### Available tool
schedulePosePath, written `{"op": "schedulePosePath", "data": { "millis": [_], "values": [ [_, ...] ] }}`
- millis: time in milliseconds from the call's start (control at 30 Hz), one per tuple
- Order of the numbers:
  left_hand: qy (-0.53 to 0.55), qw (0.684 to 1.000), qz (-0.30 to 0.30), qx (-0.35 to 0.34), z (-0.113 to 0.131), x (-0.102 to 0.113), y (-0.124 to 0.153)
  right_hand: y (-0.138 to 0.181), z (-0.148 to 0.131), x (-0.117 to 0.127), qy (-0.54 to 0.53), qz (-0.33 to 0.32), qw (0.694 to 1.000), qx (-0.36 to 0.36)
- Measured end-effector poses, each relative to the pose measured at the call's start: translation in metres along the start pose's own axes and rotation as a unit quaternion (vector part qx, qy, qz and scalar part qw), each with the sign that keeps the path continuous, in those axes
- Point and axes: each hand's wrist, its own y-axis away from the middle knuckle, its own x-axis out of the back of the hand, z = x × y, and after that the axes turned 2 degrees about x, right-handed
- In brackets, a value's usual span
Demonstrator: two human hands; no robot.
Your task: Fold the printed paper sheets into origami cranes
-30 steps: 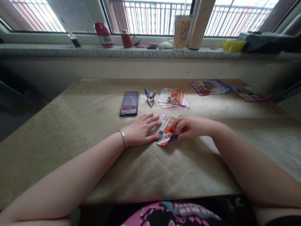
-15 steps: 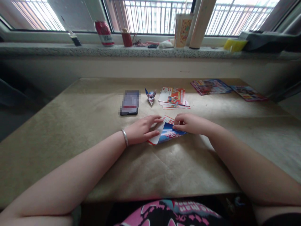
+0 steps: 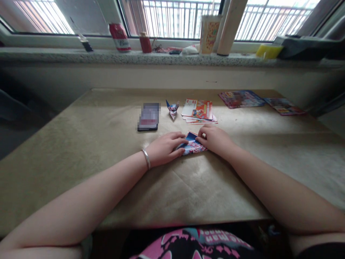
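A printed sheet of paper [image 3: 193, 146], blue with red and white lettering, lies folded on the table between my hands. Its left part passes under the fingers of my left hand [image 3: 167, 148], which are stretched out and apart, resting on it. My right hand [image 3: 213, 139] has its fingers curled, with thumb and forefinger closed at the sheet's upper right edge; its other fingers are partly hidden. Just beyond sits a small folded paper crane [image 3: 173, 109]. A stack of printed sheets [image 3: 198, 109] lies to the right of the crane.
A phone [image 3: 149, 117] lies left of the crane. More colourful printed sheets [image 3: 242, 99] are at the far right of the table [image 3: 172, 194]. On the window sill stand a red can [image 3: 119, 37], a red bottle [image 3: 145, 42] and a patterned cup [image 3: 209, 35].
The sheet's white left part has been folded over, so mainly the blue printed side shows. My right hand moved slightly left and away from me; my left hand shifted a little right.
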Motion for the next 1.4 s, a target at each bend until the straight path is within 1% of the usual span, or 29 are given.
{"op": "schedulePosePath", "data": {
  "millis": [167,267,400,533,633,767,900,1067,1133,1233,1333,1400],
  "values": [
    [-0.036,0.999,0.013,0.023,0.007,-0.005,0.001,0.000,0.001,-0.002,-0.001,0.007,1.000,0.003],
    [-0.066,0.997,0.002,0.036,0.009,-0.005,0.002,0.001,-0.001,-0.002,-0.003,0.011,1.000,0.002],
    [-0.106,0.994,-0.023,0.016,0.009,-0.005,0.004,0.000,-0.001,-0.002,-0.013,0.015,1.000,-0.011],
    [-0.128,0.991,-0.021,0.021,0.009,-0.008,0.004,-0.001,0.000,-0.004,-0.049,0.006,0.998,-0.032],
    [-0.127,0.992,-0.017,0.018,0.011,-0.008,0.003,0.000,-0.001,-0.005,-0.068,0.012,0.997,-0.040],
    [-0.097,0.995,-0.009,0.014,0.013,-0.002,0.004,0.001,-0.006,-0.005,-0.027,0.037,0.999,-0.008],
    [-0.056,0.998,-0.012,0.026,0.011,0.007,0.007,-0.001,-0.006,-0.007,0.002,0.030,1.000,-0.008],
    [-0.069,0.995,0.044,0.065,0.007,0.008,0.005,-0.002,-0.001,-0.009,-0.029,0.036,0.998,-0.033],
    [-0.051,0.992,0.057,0.103,0.007,0.008,0.004,-0.002,0.000,-0.009,-0.041,0.037,0.997,-0.045],
    [0.020,0.986,0.045,0.162,0.008,0.010,0.003,-0.003,0.002,-0.009,-0.053,0.043,0.996,-0.055],
    [0.131,0.974,0.027,0.180,0.008,0.010,0.002,-0.003,0.003,-0.010,-0.051,0.054,0.996,-0.051],
    [0.198,0.962,0.029,0.183,0.007,0.008,0.001,-0.003,0.002,-0.010,-0.047,0.058,0.996,-0.046]
  ]
}}
